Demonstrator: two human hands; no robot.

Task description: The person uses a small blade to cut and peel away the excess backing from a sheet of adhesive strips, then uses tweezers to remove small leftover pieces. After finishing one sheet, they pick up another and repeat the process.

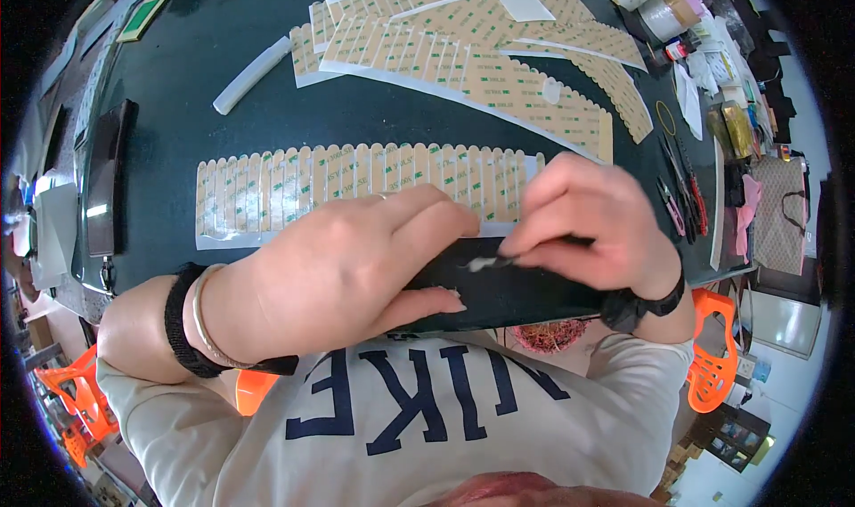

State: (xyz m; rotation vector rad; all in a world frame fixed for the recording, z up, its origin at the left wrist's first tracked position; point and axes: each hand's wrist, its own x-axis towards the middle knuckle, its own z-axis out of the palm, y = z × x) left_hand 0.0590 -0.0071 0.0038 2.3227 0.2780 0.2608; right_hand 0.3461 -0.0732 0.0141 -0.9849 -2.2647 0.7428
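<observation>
In front of me lies a sheet of tan adhesive strips (276, 195) with rounded tops on a white backing. My left hand (347, 253) rests over its near edge, fingertips by the backing and thumb held apart; nothing shows in its grasp. At the sheet's right end, my right hand (588, 227) pinches a small dark piece with a whitish end (485, 263) between thumb and forefinger. That piece is blurred, so its kind is unclear. Part of the sheet's lower middle is hidden by my left hand.
More adhesive sheets (481, 62) overlap at the back of the dark table. A white roll (252, 75) lies left of them. To the right are scissors and other hand tools (686, 186), with tape rolls (668, 13) behind. A dark case (107, 178) sits at the left.
</observation>
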